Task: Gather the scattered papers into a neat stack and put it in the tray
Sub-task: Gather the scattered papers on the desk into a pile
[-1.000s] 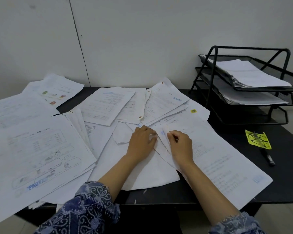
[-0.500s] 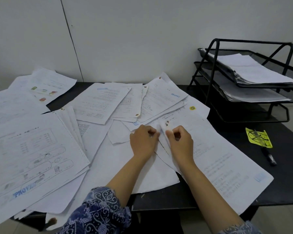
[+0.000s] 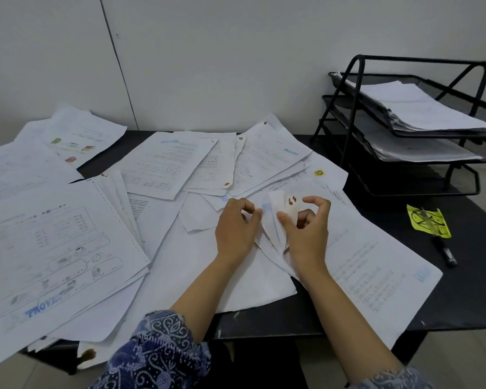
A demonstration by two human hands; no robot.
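Several white printed papers [image 3: 163, 164] lie scattered and overlapping across a black table [image 3: 472, 276]. At the middle, my left hand [image 3: 236, 228] and my right hand [image 3: 306, 231] are close together, each pinching a folded, stained corner of one sheet [image 3: 278, 209] lifted a little off the pile. A large sheet [image 3: 376, 276] runs under my right hand toward the front right edge. The black wire tray rack [image 3: 357, 88] stands at the back right, its upper two tiers holding paper stacks [image 3: 421, 108].
A yellow sticky note [image 3: 428, 220] and a black marker [image 3: 443, 252] lie on the bare table right of the papers. A big worksheet [image 3: 54, 248] overhangs the front left edge. A white wall stands behind the table.
Both hands have lifted the sheet's corner higher and unfolded it, so brown stains now show. The view has shifted slightly.
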